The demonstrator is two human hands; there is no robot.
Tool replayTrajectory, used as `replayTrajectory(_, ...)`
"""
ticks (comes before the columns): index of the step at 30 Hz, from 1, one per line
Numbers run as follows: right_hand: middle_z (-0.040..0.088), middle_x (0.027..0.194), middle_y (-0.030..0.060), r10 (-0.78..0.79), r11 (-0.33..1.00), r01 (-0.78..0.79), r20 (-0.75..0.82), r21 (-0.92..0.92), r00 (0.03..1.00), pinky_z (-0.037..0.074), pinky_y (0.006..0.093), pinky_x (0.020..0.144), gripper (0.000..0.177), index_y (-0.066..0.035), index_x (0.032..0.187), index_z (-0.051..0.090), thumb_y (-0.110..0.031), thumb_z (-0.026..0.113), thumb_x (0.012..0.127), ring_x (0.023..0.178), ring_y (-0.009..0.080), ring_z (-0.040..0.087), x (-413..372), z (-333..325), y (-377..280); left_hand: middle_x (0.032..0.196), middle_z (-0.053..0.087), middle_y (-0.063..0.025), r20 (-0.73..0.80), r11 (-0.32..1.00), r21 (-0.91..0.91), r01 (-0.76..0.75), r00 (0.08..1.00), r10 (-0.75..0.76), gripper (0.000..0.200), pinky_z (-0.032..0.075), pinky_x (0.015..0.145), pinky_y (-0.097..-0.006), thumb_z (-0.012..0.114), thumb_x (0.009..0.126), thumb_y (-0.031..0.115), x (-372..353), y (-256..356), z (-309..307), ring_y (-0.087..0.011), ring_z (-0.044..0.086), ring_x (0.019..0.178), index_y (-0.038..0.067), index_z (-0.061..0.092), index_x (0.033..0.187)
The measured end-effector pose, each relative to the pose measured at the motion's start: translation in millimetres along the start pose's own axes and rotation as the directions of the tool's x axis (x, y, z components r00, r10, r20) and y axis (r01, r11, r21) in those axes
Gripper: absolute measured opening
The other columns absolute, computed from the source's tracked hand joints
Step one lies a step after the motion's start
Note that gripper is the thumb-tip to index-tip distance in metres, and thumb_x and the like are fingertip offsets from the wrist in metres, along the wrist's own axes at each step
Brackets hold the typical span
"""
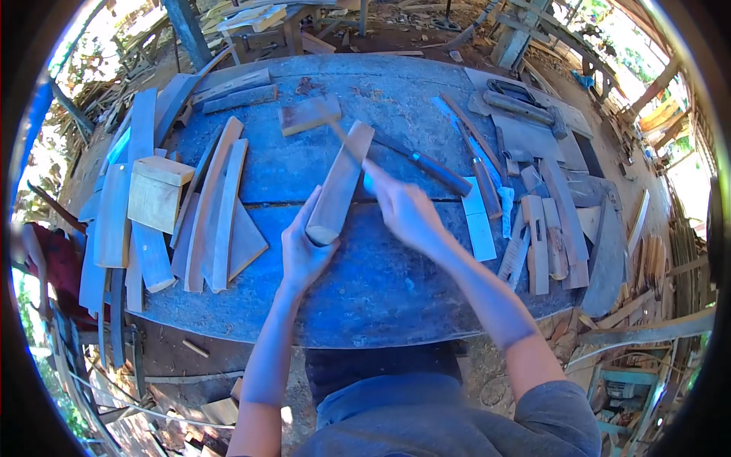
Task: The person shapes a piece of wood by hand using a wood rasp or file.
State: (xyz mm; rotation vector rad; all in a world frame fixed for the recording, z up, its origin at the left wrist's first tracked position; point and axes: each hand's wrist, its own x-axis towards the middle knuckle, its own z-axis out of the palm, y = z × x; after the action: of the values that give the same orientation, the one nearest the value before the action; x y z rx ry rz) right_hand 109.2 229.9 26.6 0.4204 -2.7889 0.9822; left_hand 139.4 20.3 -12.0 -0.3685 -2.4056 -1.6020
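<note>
My left hand is wrapped round the lower end of a thick wooden block, which slants up and away over the workbench. In my right hand is a long thin file-like tool, its end blurred. The tool crosses the block's upper part, pointing to the far left. Beyond the block lies a short flat wood piece. A tool with a dark blade and wooden handle rests just beyond my right hand.
Curved wood strips and a square wooden block crowd the bench's left side. On the right lie a chisel, a white card, a slotted wood piece, a hand saw and a metal clamp.
</note>
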Motion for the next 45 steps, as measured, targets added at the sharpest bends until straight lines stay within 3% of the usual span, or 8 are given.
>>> replayTrajectory(5, 0.068, 0.085, 0.0287, 0.006, 1.000, -0.007, -0.110, -0.008, 0.994, 0.053, 0.0580, 0.072, 0.044, -0.012, 0.142, 0.048, -0.022, 0.044, 0.099, 0.080, 0.0467, 0.067, 47.3, 17.4, 40.3, 0.131, 0.062, -0.0206, -0.036, 0.998, 0.055, -0.017, 0.999, 0.019, 0.083, 0.051, 0.098, -0.0367, 0.074, 0.069, -0.002, -1.0, 1.1, 1.2, -0.0267, 0.063, 0.119, 0.006, 0.046, 0.147)
replayTrajectory(8, 0.068, 0.087, 0.0276, 0.100, 0.994, -0.092, 0.144, -0.062, 0.984, 0.054, 0.0509, 0.073, 0.049, -0.010, 0.146, 0.045, -0.012, 0.050, 0.097, 0.082, 0.0446, 0.068, -17.6, -8.6, -35.6, 0.129, 0.064, -0.0208, -0.047, 0.999, 0.039, -0.030, 0.998, 0.032, 0.081, 0.052, 0.095, -0.0363, 0.073, 0.070, -0.001, -1.7, -1.4, 2.0, -0.0267, 0.064, 0.116, 0.006, 0.046, 0.146)
replayTrajectory(12, 0.068, 0.087, 0.0270, -0.176, 0.981, 0.172, 0.035, 0.091, 0.984, 0.053, 0.0510, 0.068, 0.052, -0.011, 0.146, 0.045, -0.008, 0.053, 0.095, 0.079, 0.0430, 0.068, -47.3, -4.0, -43.0, 0.128, 0.064, -0.0214, -0.034, 1.000, -0.009, 0.000, 0.999, -0.001, 0.080, 0.052, 0.094, -0.0359, 0.073, 0.070, -0.001, -1.8, -1.7, 1.4, -0.0275, 0.065, 0.115, 0.006, 0.047, 0.145)
replayTrajectory(18, 0.068, 0.082, 0.0270, 0.050, 0.998, -0.051, -0.039, -0.044, 0.998, 0.054, 0.0571, 0.069, 0.047, -0.013, 0.146, 0.044, -0.019, 0.043, 0.099, 0.077, 0.0480, 0.067, 25.8, 3.2, 12.2, 0.131, 0.062, -0.0219, -0.047, 0.992, 0.111, -0.056, 0.997, 0.061, 0.082, 0.053, 0.095, -0.0381, 0.074, 0.069, -0.001, -2.7, 3.5, 5.2, -0.0299, 0.064, 0.116, 0.006, 0.046, 0.146)
replayTrajectory(22, 0.067, 0.092, 0.0281, -0.023, 0.999, 0.027, 0.187, -0.018, 0.982, 0.053, 0.0522, 0.069, 0.055, -0.012, 0.149, 0.041, -0.007, 0.050, 0.095, 0.080, 0.0431, 0.068, -56.5, -13.6, -47.9, 0.130, 0.062, -0.0216, -0.053, 0.998, 0.039, -0.047, 0.997, 0.049, 0.080, 0.052, 0.095, -0.0368, 0.074, 0.069, -0.001, -4.5, 3.6, 4.9, -0.0294, 0.064, 0.116, 0.005, 0.047, 0.145)
replayTrajectory(30, 0.068, 0.085, 0.0276, 0.030, 0.998, -0.034, -0.089, -0.053, 0.996, 0.053, 0.0575, 0.069, 0.045, -0.012, 0.144, 0.045, -0.020, 0.043, 0.099, 0.078, 0.0473, 0.067, 25.3, 9.6, 17.3, 0.130, 0.063, -0.0216, -0.060, 1.000, -0.001, -0.018, 0.998, 0.018, 0.077, 0.051, 0.096, -0.0358, 0.073, 0.071, 0.000, -3.2, 8.8, 4.5, -0.0293, 0.064, 0.116, 0.002, 0.048, 0.143)
replayTrajectory(36, 0.068, 0.081, 0.0262, -0.151, 0.984, 0.150, 0.010, 0.094, 0.988, 0.054, 0.0556, 0.067, 0.052, -0.015, 0.148, 0.042, -0.017, 0.051, 0.096, 0.076, 0.0445, 0.068, -54.1, 0.0, -27.4, 0.134, 0.060, -0.0220, -0.037, 0.999, 0.012, -0.038, 0.999, 0.039, 0.081, 0.051, 0.098, -0.0377, 0.075, 0.069, -0.001, -3.0, 2.5, 5.4, -0.0309, 0.062, 0.119, 0.004, 0.047, 0.145)
replayTrajectory(45, 0.067, 0.077, 0.0268, 0.044, 0.999, -0.044, -0.014, 0.000, 0.999, 0.053, 0.0564, 0.064, 0.051, -0.014, 0.148, 0.043, -0.019, 0.049, 0.098, 0.072, 0.0466, 0.067, -21.6, 2.1, -17.1, 0.137, 0.058, -0.0211, -0.055, 0.996, 0.067, -0.066, 0.996, 0.070, 0.080, 0.050, 0.100, -0.0382, 0.075, 0.070, -0.001, -2.8, 0.1, 7.0, -0.0306, 0.060, 0.123, 0.004, 0.047, 0.145)
